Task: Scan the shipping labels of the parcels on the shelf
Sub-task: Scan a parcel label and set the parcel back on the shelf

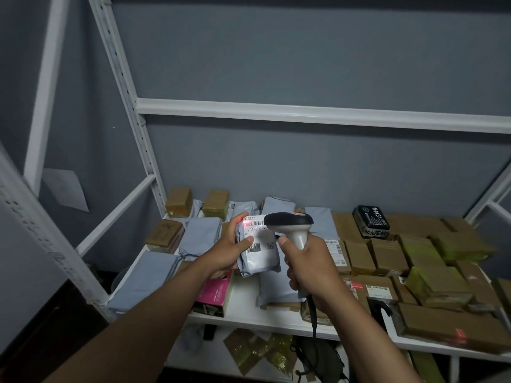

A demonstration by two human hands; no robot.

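The grey parcel (258, 251), clamped by the left hand (231, 251), should be kept still while the scanner (290, 225), gripped by the right hand (309, 268), is aimed so its red light crosses the barcode (253, 223).

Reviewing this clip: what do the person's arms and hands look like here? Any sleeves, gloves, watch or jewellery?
Both forearms are bare as far as the frame shows, with no sleeve edge in view. The left hand and right hand wear no gloves. No watch, bracelet or ring is visible on either, though the dim light could hide small details.
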